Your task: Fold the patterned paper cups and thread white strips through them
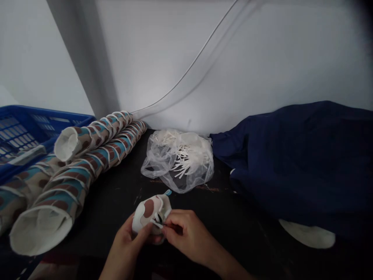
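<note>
In my left hand (131,237) is a small cream fabric piece with brown spots (148,208), a light blue loop sticking up from its top edge. The left fingers wrap round its lower side, thumb in front. My right hand (186,231) is closed in a pinch at the piece's right side, at the end of a narrow white strip (156,223). A small dark bit shows beside the strip; I cannot tell what it is. Beyond the hands lies a clear plastic bag (179,181) with many loose white strips (183,161) in it.
Long nested stacks of spotted fabric pieces (100,159) lie along the left of the black table (233,233). Behind them stands a blue plastic crate (67,116). Dark blue cloth (291,163) covers the right side, a cream rounded edge (309,233) showing under it. A white cable (192,64) runs along the wall.
</note>
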### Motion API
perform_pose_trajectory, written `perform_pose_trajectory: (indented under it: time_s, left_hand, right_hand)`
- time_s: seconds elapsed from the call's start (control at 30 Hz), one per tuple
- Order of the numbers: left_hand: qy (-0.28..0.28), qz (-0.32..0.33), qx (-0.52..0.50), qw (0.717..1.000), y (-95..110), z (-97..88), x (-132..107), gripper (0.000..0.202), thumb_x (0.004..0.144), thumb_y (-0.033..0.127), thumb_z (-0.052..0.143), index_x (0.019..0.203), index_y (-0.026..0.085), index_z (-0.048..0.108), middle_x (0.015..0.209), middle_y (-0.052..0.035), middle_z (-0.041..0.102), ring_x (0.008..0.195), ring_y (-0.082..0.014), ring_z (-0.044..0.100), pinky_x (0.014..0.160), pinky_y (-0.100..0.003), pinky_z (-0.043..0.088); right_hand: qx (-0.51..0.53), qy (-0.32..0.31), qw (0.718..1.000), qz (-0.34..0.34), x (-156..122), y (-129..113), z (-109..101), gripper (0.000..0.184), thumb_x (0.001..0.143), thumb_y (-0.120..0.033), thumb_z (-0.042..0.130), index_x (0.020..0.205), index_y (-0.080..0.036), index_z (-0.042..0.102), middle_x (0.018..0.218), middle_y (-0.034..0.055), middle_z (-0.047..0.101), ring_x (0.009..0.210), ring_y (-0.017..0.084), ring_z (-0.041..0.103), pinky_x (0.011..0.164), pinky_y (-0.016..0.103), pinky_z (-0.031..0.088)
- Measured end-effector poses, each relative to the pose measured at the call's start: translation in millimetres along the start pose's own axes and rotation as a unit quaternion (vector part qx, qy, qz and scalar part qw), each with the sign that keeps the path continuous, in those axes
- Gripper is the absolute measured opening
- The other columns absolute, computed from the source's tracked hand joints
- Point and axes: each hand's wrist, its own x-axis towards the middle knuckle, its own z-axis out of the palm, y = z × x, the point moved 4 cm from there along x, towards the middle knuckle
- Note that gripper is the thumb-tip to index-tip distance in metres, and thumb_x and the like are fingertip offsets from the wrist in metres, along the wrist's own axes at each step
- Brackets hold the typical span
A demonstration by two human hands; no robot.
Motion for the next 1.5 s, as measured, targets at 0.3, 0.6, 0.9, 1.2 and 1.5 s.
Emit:
perform_pose_trajectory:
  time_s: [0.3,0.6,0.9,1.2,1.5]
  left_hand:
    - [0.031,0.042,0.065,0.996,8,0.8,-3,0.067,0.072,0.046,0.076,0.127,0.013,0.059,0.076,-0.0008,0.075,0.068,-0.0160,0.064,0.067,-0.024,0.050]
    - [0.076,0.061,0.100,0.990,2,-8.9,1,0.064,0.069,0.045,0.076,0.122,0.012,0.060,0.069,0.0012,0.069,0.065,-0.0159,0.056,0.062,-0.024,0.047]
    - [0.095,0.064,0.087,0.990,4,-5.8,1,0.056,0.065,0.042,0.078,0.110,0.011,0.065,0.064,0.0017,0.067,0.059,-0.0148,0.054,0.057,-0.024,0.046]
    - [0.085,0.057,0.101,0.990,4,-4.0,0,0.057,0.071,0.042,0.075,0.117,0.011,0.062,0.064,0.0029,0.066,0.059,-0.0149,0.055,0.057,-0.023,0.045]
    - [0.085,0.288,0.359,0.884,8,-6.2,-4,0.023,0.088,0.033,0.061,0.104,0.020,0.071,0.079,-0.0009,0.071,0.070,-0.0166,0.066,0.066,-0.022,0.050]
  right_hand:
    - [-0.005,0.005,1.000,-0.001,-1,-5,2,0.022,0.082,-0.008,0.060,0.062,-0.016,0.057,0.066,-0.0030,0.056,0.063,0.010,0.051,0.057,0.020,0.034]
    - [-0.077,0.012,0.996,-0.038,-8,-16,1,0.018,0.096,-0.016,0.049,0.087,-0.018,0.065,0.080,0.0002,0.065,0.072,0.012,0.059,0.066,0.021,0.040]
    - [-0.122,0.004,0.991,-0.047,-4,-17,3,0.020,0.094,-0.013,0.051,0.081,-0.017,0.064,0.077,0.0012,0.065,0.071,0.013,0.061,0.065,0.021,0.040]
    - [-0.129,-0.005,0.991,-0.035,-3,-18,4,0.021,0.095,-0.013,0.048,0.087,-0.018,0.067,0.084,0.0037,0.069,0.077,0.015,0.064,0.071,0.022,0.043]
    - [-0.264,-0.014,0.964,0.030,-6,-9,30,0.020,0.092,-0.007,0.044,0.092,-0.017,0.061,0.084,0.0069,0.069,0.070,0.020,0.067,0.061,0.026,0.041]
